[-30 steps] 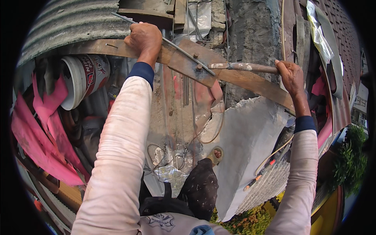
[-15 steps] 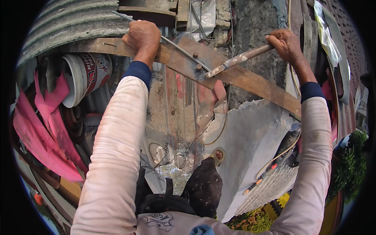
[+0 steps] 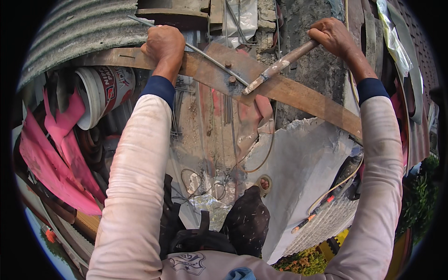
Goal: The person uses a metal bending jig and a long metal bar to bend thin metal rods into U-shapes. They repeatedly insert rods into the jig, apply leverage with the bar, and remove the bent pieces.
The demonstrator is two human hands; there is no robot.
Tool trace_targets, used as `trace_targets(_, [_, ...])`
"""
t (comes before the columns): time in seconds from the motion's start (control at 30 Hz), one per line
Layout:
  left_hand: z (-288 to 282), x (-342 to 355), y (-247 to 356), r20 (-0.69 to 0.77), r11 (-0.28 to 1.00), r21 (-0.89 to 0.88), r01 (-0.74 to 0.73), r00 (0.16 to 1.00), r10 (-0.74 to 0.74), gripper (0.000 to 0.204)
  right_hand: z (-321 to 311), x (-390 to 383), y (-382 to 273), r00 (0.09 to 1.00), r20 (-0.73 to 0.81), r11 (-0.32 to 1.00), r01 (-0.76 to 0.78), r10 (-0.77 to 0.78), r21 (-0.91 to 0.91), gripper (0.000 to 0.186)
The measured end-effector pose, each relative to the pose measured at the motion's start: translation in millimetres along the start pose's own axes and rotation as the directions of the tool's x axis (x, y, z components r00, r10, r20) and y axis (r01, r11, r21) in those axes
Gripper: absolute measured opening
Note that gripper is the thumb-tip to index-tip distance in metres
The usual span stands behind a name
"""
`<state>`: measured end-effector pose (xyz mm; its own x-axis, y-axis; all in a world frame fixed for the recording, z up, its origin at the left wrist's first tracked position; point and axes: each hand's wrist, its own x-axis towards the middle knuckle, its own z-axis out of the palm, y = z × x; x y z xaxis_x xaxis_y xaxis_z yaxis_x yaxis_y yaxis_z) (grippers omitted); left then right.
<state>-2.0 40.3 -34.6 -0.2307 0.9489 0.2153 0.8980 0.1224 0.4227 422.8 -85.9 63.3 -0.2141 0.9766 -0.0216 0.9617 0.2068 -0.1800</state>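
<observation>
Roofing [image 3: 79, 32] lies beyond the plank [image 3: 322, 105]. Left hand [image 3: 164, 46] clutches rod [image 3: 217, 61] set across it, right hand [image 3: 333, 35] clutches pipe [image 3: 284, 63]; no bend shows yet.

A board [image 3: 322, 101] went from left to right in front of the person. Two bolts [image 3: 232, 80] stood on it, near the middle. The left hand [image 3: 164, 45] was over the board's left part, with a rod [image 3: 210, 58] in it that slanted past the bolts. The right hand [image 3: 332, 37] was beyond the board, holding a stick [image 3: 284, 63] with its tip just beside the rod's end. A bucket [image 3: 95, 98] lay left of the left arm [image 3: 137, 172]. A foot [image 3: 264, 183] was left of a slab [image 3: 298, 163].
</observation>
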Motion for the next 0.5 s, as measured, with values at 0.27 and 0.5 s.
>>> trace_targets(0.27, [-12, -3, 9, 0.073, 0.997, -0.047, 0.061, 0.996, -0.057, 0.033, 1, -9, -3, 1.000, 0.004, 1.000, -0.026, 0.026, 0.016, 0.037])
trace_targets(0.5, [-8, -3, 9, 0.027, 0.989, -0.094, 0.110, 0.994, -0.108, 0.041, 4, -17, -2, 0.996, -0.075, 0.999, 0.039, -0.040, -0.024, 0.036])
